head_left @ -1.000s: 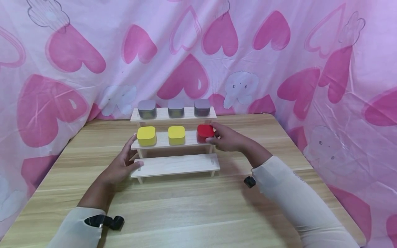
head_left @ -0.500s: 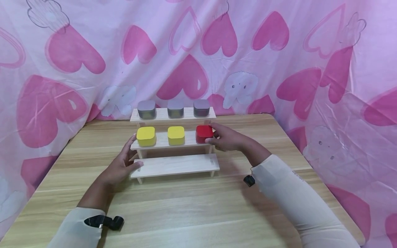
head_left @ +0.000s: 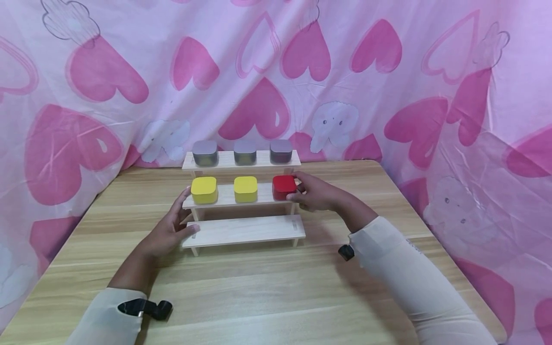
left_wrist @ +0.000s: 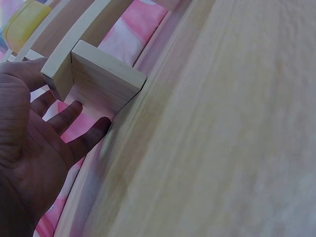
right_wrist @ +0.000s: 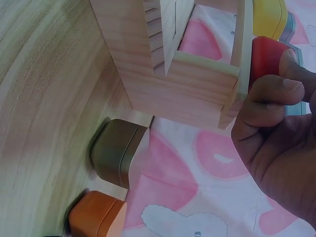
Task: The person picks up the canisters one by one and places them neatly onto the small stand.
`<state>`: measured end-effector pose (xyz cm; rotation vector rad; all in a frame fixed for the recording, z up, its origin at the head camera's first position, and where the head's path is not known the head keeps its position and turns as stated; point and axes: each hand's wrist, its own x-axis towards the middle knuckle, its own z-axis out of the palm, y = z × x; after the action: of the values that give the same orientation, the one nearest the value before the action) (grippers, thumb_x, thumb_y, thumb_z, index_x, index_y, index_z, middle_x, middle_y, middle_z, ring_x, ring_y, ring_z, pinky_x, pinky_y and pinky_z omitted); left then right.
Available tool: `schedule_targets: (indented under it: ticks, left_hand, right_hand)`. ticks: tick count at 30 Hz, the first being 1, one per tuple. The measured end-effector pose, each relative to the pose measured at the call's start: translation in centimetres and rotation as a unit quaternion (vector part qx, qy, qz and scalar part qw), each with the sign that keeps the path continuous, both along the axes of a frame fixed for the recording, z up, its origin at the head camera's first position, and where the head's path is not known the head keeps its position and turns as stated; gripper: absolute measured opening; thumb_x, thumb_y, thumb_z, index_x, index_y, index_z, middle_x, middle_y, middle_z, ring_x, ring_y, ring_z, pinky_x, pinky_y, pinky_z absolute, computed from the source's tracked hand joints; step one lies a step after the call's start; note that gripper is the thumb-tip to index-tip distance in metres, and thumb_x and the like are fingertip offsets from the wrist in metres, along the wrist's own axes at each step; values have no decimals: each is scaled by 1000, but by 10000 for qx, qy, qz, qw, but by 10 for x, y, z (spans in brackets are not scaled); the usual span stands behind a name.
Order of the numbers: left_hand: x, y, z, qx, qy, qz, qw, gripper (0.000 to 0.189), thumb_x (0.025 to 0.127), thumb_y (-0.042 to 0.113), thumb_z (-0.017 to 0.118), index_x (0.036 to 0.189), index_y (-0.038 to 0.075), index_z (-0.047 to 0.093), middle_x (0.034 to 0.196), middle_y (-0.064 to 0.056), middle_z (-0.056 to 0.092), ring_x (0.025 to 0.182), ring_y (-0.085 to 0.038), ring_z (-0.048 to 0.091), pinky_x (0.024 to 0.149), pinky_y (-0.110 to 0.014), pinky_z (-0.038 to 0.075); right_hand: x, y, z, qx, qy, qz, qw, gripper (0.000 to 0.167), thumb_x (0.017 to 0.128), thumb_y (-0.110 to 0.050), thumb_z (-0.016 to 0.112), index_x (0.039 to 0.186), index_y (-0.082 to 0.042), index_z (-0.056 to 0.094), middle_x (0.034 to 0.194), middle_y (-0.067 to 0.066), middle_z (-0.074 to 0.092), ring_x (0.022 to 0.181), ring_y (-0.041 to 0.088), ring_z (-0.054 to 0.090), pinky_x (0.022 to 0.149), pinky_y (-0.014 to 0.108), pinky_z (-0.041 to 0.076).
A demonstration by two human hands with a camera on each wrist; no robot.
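Observation:
A pale wooden three-tier stand holds square tins with rounded corners. My right hand pinches a red tin at the right end of the middle shelf, thumb in front. Two yellow tins, a left one and a centre one, sit on the same shelf. My left hand is at the stand's left end, thumb on the lowest shelf and fingers extended beside the middle one. In the left wrist view, the fingers of the left hand are spread beside the wooden end.
Three grey tins line the top shelf. In the right wrist view, a dark brown tin and an orange tin stand on the wooden table. A pink heart-patterned cloth hangs behind and at the sides.
The red tin has shifted slightly left on the middle shelf, still pinched by my right hand. My left hand stays at the stand's left end.

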<state>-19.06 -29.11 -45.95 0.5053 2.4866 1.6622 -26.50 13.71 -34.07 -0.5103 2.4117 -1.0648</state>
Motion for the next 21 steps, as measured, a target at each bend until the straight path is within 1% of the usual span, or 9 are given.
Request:
schedule_targets:
  ticks: [6,8,10,13,15,18,21]
  left_hand:
    - [0,0,0,-46,44,8,10000,107,108,12,69,174,43,-9,184,-22,8,163,-63,20,124,-84,22]
    - [-1,0,1,-41,47,12,10000,107,108,12,69,174,43,-9,185,-21,7,163,-62,20,124,-83,23]
    - [0,0,1,-10,30,10,10000,107,108,12,69,174,43,-9,185,-20,7,163,-62,20,124,-83,23]
    - [0,0,1,31,-27,19,10000,107,108,12,69,175,42,-10,185,-20,7,164,-62,19,125,-83,23]
    - [0,0,1,48,-54,17,10000,108,108,12,69,175,38,-10,185,-19,6,163,-62,19,124,-83,22]
    - [0,0,-1,47,-88,35,9999,108,107,12,70,176,32,-11,186,-15,1,163,-63,18,124,-84,22]
    - [-1,0,-1,14,-92,55,9999,108,107,13,70,176,35,-10,186,-13,-1,163,-64,18,124,-85,22]
  right_hand:
    - [-1,3,-2,-327,-139,137,9993,80,104,-13,74,170,-15,29,123,18,67,67,20,54,60,28,50]
    - [0,3,-1,-343,-147,170,9992,81,104,-13,74,170,-15,28,117,21,67,64,20,52,59,28,48]
    - [0,3,-1,-316,-134,177,9993,80,104,-14,74,170,-16,28,116,22,66,63,19,52,59,28,49]
    - [0,3,-1,-259,-91,192,9994,77,104,-17,75,167,-16,31,120,21,66,64,20,53,60,28,50]
    - [-1,2,-2,-232,-60,190,9995,76,104,-18,76,166,-15,32,127,18,66,66,21,55,60,28,52]
    - [-1,2,-2,-221,-33,179,9996,76,104,-18,76,166,-15,32,133,17,65,67,22,56,60,28,52]
    - [-1,1,-3,-221,-20,162,9996,76,104,-18,75,166,-14,31,134,18,64,67,22,56,59,28,52]
